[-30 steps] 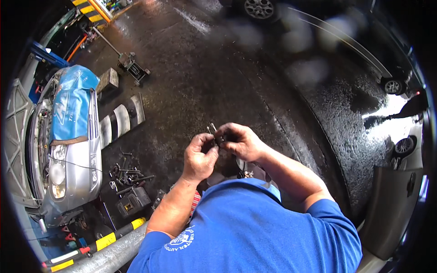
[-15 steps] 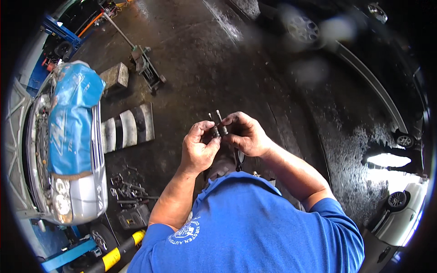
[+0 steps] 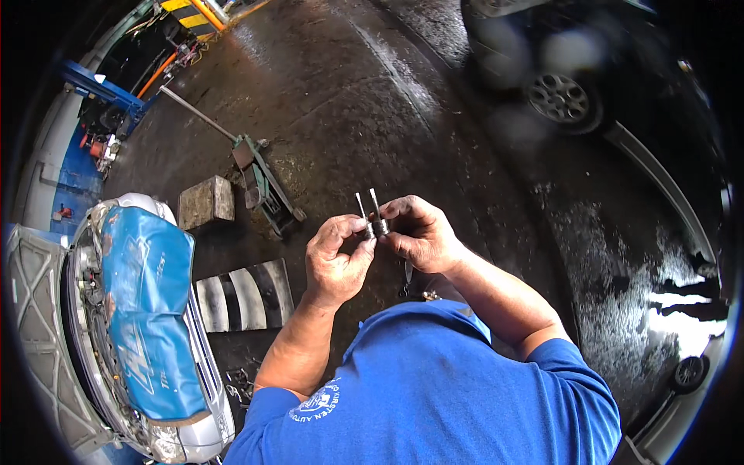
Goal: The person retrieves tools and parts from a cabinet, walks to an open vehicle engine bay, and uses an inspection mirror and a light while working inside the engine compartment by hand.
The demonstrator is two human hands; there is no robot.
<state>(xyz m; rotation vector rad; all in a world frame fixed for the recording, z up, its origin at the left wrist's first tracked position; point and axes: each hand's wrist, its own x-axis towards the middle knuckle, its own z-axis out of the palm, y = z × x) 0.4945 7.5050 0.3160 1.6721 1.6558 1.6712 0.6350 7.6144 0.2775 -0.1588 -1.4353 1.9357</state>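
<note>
In front of my chest, my two hands hold a pair of small dark metal parts side by side. Each part has a short round body with a slim bright rod rising from it. My left hand (image 3: 335,260) pinches the left rodded metal part (image 3: 360,204) between thumb and fingers. The right rodded metal part (image 3: 374,203) is gripped by my right hand (image 3: 426,235), thumb below and fingers above. The two round bodies sit close together, perhaps touching. Fingertips cover some of both bodies.
A silver car (image 3: 203,364) with its hood up and a blue fender cover (image 3: 155,310) stands at left. Beyond it are a worn block (image 3: 208,203), a floor jack (image 3: 260,182) and a striped board (image 3: 246,298). A dark car's wheel (image 3: 563,101) is at far right.
My view has shifted, so the silver car, block and jack sit lower and further right in the picture. Both hands keep their pinch on the two parts, whose rods show more clearly now.
</note>
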